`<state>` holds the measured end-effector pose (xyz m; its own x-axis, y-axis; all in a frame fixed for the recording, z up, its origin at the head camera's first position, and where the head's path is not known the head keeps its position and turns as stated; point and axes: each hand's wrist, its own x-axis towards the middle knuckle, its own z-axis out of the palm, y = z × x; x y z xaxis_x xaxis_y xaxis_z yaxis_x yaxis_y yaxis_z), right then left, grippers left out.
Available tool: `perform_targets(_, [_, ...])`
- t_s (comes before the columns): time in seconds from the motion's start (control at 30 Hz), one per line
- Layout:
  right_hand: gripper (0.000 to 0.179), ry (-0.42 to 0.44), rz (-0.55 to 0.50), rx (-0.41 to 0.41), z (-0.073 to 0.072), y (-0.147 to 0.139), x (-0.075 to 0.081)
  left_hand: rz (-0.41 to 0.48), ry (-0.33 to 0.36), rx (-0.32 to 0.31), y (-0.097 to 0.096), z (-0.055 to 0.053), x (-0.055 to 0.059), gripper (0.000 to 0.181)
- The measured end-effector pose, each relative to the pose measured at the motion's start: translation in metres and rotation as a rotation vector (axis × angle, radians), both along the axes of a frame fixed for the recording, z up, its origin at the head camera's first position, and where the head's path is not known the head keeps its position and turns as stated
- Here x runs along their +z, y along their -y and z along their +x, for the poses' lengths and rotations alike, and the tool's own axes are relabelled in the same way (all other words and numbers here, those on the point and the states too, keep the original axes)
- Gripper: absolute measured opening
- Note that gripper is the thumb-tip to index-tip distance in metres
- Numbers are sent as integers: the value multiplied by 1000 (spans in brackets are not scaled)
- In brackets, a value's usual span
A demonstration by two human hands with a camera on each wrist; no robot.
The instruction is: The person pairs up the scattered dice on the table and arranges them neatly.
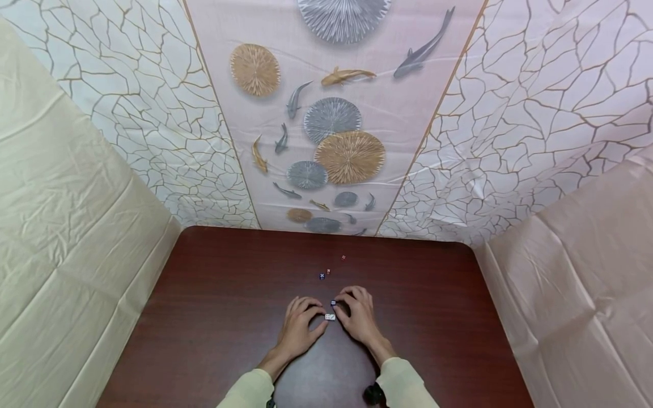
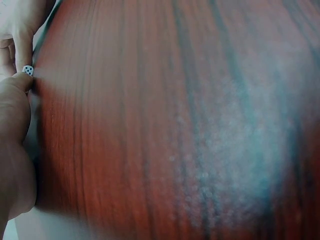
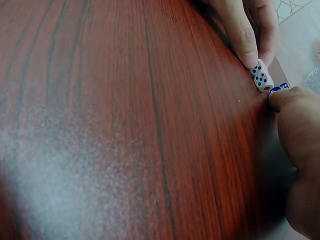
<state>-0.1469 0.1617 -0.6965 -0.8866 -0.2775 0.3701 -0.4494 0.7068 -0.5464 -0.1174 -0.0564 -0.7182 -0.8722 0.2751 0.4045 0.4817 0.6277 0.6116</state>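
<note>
Two white dice [image 1: 330, 317] sit side by side on the dark red table, showing blue and red dots in the right wrist view. My left hand [image 1: 301, 327] holds them at their left end between thumb and fingertip. Just beyond them is a dark blue die [image 1: 333, 303] with white dots, which my right hand [image 1: 359, 315] pinches between thumb and fingertip. In the right wrist view this blue die [image 3: 280, 88] is partly hidden by the right thumb, close against the end of the white dice [image 3: 261, 77]. A white die face [image 2: 28, 70] shows at the left wrist view's edge.
Farther back on the table [image 1: 229, 283] lie another dark blue die [image 1: 322, 276], a small orange-red die [image 1: 329, 271] and a small red die [image 1: 343, 258]. A patterned cloth [image 1: 336, 158] hangs behind the far edge, with beige cloths [image 1: 76, 226] at the sides.
</note>
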Motion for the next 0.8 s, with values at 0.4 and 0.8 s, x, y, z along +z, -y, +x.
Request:
perform_targets(0.4, [17, 53, -22, 14, -1, -4, -2, -9, -12, 1, 0, 0, 0, 21])
perform_targets(0.8, [16, 50, -27, 8, 0, -3, -4, -6, -37, 4, 0, 0, -1, 23])
